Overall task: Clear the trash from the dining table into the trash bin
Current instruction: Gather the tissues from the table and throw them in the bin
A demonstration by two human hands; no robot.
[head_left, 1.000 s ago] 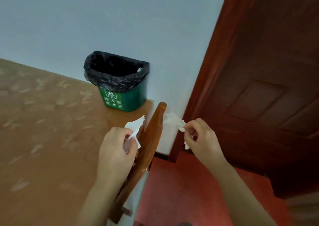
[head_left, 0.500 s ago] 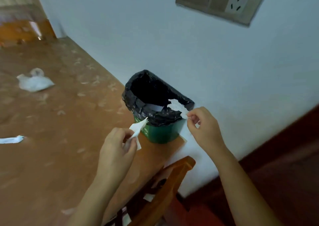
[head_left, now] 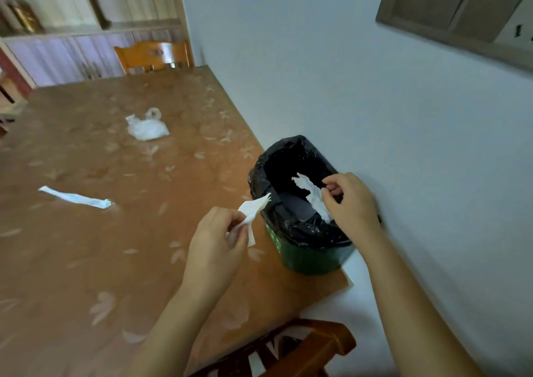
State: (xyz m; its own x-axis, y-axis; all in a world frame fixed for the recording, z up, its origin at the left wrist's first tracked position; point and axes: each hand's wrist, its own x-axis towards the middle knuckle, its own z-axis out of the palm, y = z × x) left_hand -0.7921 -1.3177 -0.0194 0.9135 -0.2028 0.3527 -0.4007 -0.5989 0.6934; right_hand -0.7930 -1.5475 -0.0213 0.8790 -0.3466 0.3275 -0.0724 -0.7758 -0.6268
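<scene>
Trash bin [head_left: 313, 258], green with a black liner, stood on the near corner of the dining table [head_left: 86, 261], close against the wall [head_left: 375, 102], and within the last second we had closed on it. A second before, our hands were out past the table edge beside the back of the near chair [head_left: 311, 345], with the bin well ahead. Half a second before, the right one had only reached the rim.

Now our right hand [head_left: 350, 203] was over the bin's open mouth. Its thumb and curled fingers pinched a torn white paper scrap [head_left: 311, 195] that hung over the dark inside of the liner. Our left hand [head_left: 219, 238] had come up too but lagged. It pinched a second paper scrap [head_left: 253, 211] between thumb and fingertips just outside the near rim. The scrap's tip reached toward the liner, but we could not tell whether it touched.

We judged that the right hand's piece was ready to be let go and would fall straight in. The left hand's piece needed a short carry further over the rim first. The task was far from done. A crumpled white plastic bag [head_left: 147, 128] and a long flat wrapper [head_left: 76, 198] lay on the table, well apart from the bin and from each other, so we would have to go back for both.
</scene>
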